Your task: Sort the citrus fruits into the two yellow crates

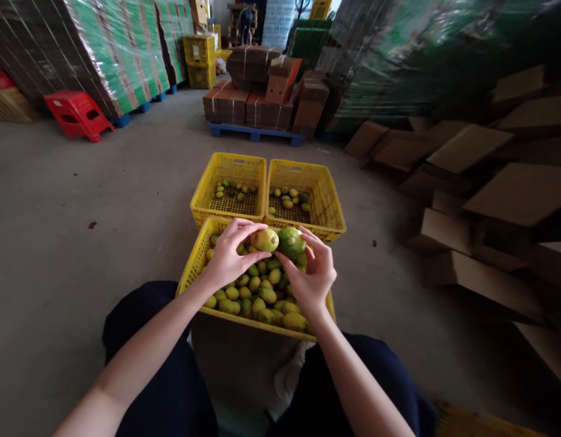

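My left hand [235,252] is closed on a yellow lemon [265,240] with a brownish patch on its side. In my right hand [314,267] is a green lemon [291,242], pinched between thumb and fingers. Both fruits are held up side by side, over a yellow plastic crate [189,267] full of yellow and green lemons [257,297]. Just beyond it stand a left crate [202,188] and a right crate [330,194], both yellow, each with some lemons on its slatted bottom. My forearms hide part of the full crate's sides.
A red stool [77,112] stands at the left. Flattened cartons [225,103] are stacked on a blue pallet [257,133] ahead. Open cardboard boxes [466,237] are heaped at the right. Wrapped pallet loads [120,48] line the back, where a person [246,24] bends over.
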Action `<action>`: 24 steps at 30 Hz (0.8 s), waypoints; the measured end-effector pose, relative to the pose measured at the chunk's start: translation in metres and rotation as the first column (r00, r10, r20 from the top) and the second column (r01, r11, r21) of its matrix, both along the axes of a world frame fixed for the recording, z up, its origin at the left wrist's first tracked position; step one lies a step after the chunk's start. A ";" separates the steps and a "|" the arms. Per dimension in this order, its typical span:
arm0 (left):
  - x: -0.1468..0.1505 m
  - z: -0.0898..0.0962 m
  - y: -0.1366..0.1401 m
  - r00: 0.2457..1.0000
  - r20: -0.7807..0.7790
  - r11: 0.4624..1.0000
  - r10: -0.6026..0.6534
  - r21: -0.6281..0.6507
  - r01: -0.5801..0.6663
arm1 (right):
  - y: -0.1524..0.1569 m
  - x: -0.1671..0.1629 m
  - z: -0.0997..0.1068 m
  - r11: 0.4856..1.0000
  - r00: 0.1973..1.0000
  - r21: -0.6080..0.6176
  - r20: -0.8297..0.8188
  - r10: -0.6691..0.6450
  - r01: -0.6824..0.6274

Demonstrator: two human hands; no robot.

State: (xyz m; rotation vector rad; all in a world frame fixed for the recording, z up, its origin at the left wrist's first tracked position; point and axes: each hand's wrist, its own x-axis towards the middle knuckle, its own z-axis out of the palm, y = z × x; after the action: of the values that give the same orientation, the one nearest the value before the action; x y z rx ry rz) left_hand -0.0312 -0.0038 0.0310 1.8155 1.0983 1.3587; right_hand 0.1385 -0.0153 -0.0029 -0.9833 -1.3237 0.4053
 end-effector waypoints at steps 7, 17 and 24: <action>0.001 0.000 0.000 0.997 0.070 0.995 -0.027 -0.091 0.033 | 0.001 0.002 -0.003 0.997 1.000 -0.076 0.010 -0.009 0.010; -0.002 0.001 0.010 0.829 0.560 0.866 0.020 -0.423 0.265 | -0.001 0.003 0.018 0.915 0.913 -0.282 -0.369 0.175 -0.289; 0.002 -0.009 0.017 0.699 0.698 0.773 0.159 -0.528 0.352 | 0.004 0.006 0.021 0.823 0.827 -0.392 -0.540 0.156 -0.411</action>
State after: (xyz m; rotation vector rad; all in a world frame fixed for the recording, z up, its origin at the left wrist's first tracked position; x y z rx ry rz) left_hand -0.0288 0.0127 0.0222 0.7051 0.8340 1.2343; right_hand 0.1442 -0.0114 0.0183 -0.9982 -0.9089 1.2076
